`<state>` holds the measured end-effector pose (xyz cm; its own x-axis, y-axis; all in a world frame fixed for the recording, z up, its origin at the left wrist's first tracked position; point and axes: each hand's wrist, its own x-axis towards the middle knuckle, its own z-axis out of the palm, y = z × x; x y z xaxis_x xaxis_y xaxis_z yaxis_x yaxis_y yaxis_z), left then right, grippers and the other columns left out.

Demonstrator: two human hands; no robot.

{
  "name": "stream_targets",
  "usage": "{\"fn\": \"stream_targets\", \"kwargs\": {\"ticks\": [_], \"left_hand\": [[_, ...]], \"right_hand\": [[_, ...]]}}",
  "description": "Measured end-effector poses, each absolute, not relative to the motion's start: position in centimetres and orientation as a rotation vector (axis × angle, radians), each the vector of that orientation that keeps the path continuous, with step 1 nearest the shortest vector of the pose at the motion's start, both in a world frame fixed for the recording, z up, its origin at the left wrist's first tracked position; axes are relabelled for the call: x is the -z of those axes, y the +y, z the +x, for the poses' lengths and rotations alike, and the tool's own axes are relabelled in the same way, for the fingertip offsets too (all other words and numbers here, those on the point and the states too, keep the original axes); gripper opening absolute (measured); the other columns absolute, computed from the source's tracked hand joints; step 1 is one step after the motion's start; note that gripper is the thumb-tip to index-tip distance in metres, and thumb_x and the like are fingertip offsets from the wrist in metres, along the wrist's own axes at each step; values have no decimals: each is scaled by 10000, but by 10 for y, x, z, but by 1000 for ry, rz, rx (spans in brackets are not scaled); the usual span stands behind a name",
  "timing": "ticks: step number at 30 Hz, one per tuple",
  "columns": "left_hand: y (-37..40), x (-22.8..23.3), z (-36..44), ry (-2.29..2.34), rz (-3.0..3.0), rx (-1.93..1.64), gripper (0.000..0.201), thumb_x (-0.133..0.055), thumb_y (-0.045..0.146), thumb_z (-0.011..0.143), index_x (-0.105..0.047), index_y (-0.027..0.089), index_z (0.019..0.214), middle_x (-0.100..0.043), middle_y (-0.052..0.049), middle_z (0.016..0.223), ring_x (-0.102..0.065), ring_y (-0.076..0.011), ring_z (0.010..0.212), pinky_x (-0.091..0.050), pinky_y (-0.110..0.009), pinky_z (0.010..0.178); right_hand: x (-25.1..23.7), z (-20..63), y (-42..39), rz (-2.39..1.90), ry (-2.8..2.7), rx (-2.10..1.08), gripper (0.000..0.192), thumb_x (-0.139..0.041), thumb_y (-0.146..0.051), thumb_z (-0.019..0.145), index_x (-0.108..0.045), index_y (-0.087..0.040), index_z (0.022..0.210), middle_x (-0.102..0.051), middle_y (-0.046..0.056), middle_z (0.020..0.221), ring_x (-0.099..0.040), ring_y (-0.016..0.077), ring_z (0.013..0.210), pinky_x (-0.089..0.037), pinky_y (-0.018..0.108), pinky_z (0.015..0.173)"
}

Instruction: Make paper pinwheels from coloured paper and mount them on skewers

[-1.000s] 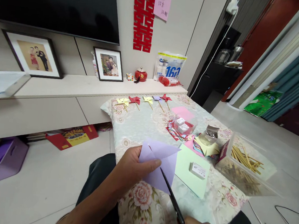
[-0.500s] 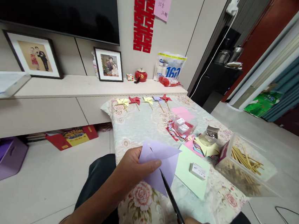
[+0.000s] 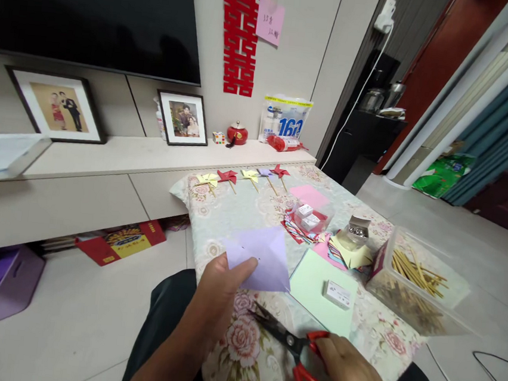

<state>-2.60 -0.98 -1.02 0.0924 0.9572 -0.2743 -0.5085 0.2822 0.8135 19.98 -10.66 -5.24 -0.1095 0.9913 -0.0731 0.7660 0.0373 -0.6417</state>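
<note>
While the left hand [image 3: 220, 289] pinches the lilac sheet [image 3: 270, 252] with its thumb on top, I have the right hand [image 3: 345, 367] holding the red-handled scissors [image 3: 291, 341], whose handles stand apart. The sheet is up over the counter [image 3: 242, 219], closer to its left edge than its right; the scissors are nearer the near edge, their tips clear of the paper. I cannot tell whether the blades touch the flowered cloth [image 3: 243, 342].

From my end this looks like snipping the sheet, and I judge the pinch matters most. I would hold it firm with the thumb flat, so the paper neither buckles nor swings under the blades. To change the line of a cut, I would turn the sheet with the left hand rather than twist the right wrist. Each cut should stop short of the middle, or a corner may tear loose, and well short of the thumb tip, which lies well in on the paper. I would also raise the blades off the cloth and away from the green paper [image 3: 312, 280], toward the right edge beneath a small white box [image 3: 337, 294], lest they snag either.
</note>
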Motion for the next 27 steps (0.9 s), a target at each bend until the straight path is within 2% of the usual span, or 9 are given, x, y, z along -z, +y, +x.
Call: {"fn": "stream_targets", "kwargs": {"ticks": [2, 5, 9, 12, 18, 22, 27], "left_hand": [[-14, 17, -19, 876, 610, -1180, 340, -766, 265, 729, -710, 167, 1050, -799, -47, 952, -729, -277, 968, -560, -364, 860], [-19, 24, -10, 852, 613, -1164, 311, -780, 268, 726, -725, 152, 1010, -798, -53, 914, -730, -271, 931, -549, -373, 876], [-23, 27, -2, 879, 581, -1148, 294, -816, 253, 676, -733, 149, 938, -790, -40, 844, -719, -249, 897, -536, -347, 869], [-27, 30, 7, 892, 586, -1113, 303, -812, 242, 675, -723, 148, 949, -784, -31, 816, -715, -238, 830, -541, -341, 815], [-36, 49, 23, 963, 697, -1079, 297, -812, 292, 690, -739, 144, 936, -777, -48, 821, -689, -223, 740, -521, -313, 706], [-35, 52, 23, 890, 659, -1062, 232, -802, 288, 700, -744, 137, 866, -753, -43, 743, -645, -188, 658, -489, -284, 635], [-32, 49, 21, 847, 644, -1051, 189, -803, 279, 715, -745, 137, 825, -747, -40, 709, -652, -185, 652, -505, -295, 655]], "right_hand": [[50, 193, -102, -1735, -1992, -789, 334, -748, -232, 642, -745, -265, 974, -733, 107, 973, -690, 325, 879, -559, 377, 771], [43, 191, -98, -1615, -2066, -814, 335, -706, -213, 730, -738, -258, 1060, -723, 109, 1090, -679, 304, 986, -558, 371, 872], [25, 197, -90, -1569, -1912, -848, 302, -598, -372, 923, -693, -279, 1194, -711, 97, 1180, -653, 300, 1098, -528, 394, 941], [13, 195, -76, -1547, -1613, -812, 371, -563, -473, 944, -680, -232, 1201, -701, 117, 1221, -628, 315, 1146, -500, 422, 962], [17, 172, -52, -1263, -1238, -1217, 414, -750, -381, 804, -662, -180, 1156, -746, 75, 1030, -682, 245, 900, -547, 351, 792], [28, 169, -47, -1292, -1150, -1210, 281, -782, -338, 759, -702, -169, 969, -713, 21, 816, -620, 179, 711, -501, 274, 639], [31, 172, -45, -1273, -1075, -1253, 300, -826, -369, 713, -705, -159, 888, -683, 8, 750, -585, 161, 656, -483, 270, 610]]}}
